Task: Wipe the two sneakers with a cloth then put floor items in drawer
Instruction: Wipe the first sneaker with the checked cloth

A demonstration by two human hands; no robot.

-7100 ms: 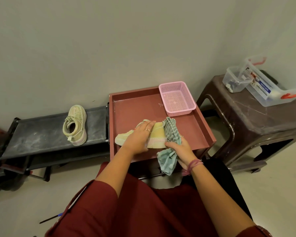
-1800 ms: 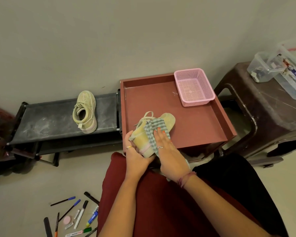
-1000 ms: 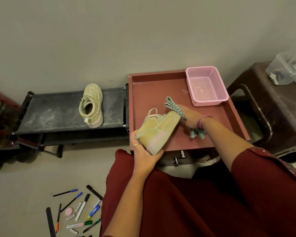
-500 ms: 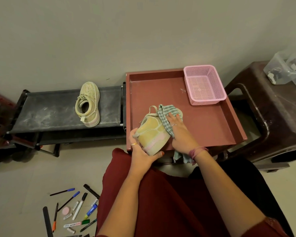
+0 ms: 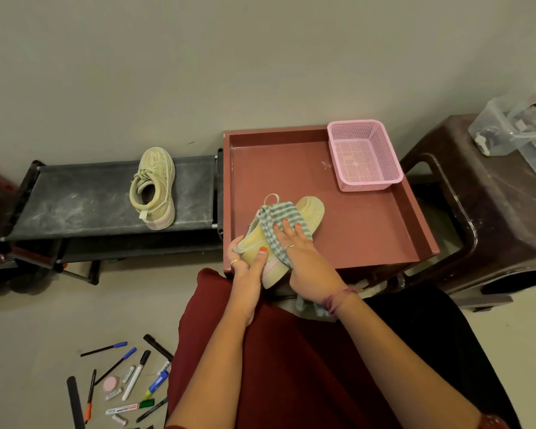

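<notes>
At the lower left of the frame, pens and markers (image 5: 127, 379) lie scattered on the pale floor, just beside the dark red skirt (image 5: 260, 366) that fills the bottom centre. Above the lap, the left hand (image 5: 248, 270) has its fingers curled around the heel end of a pale yellow sneaker (image 5: 310, 209), thumb pressed on its side, holding it tilted over the near edge of the red tray (image 5: 369, 230). The right hand (image 5: 304, 258) lies flat, fingers spread, pressing a green-and-white checked cloth (image 5: 276, 218) against the sneaker's upper (the cloth's loose end hangs below the wrist, toward the lap). The sneaker's toe points up and right, over the tray floor. Farther back, in the tray's upper right corner, sits a pink mesh basket (image 5: 362, 156). Left of the tray, a dusty black shoe rack (image 5: 84, 199) carries the second sneaker (image 5: 153, 187), upright, well apart from the hands. At the right edge, a dark brown stool (image 5: 492, 212) bears clear plastic containers (image 5: 514, 128).
</notes>
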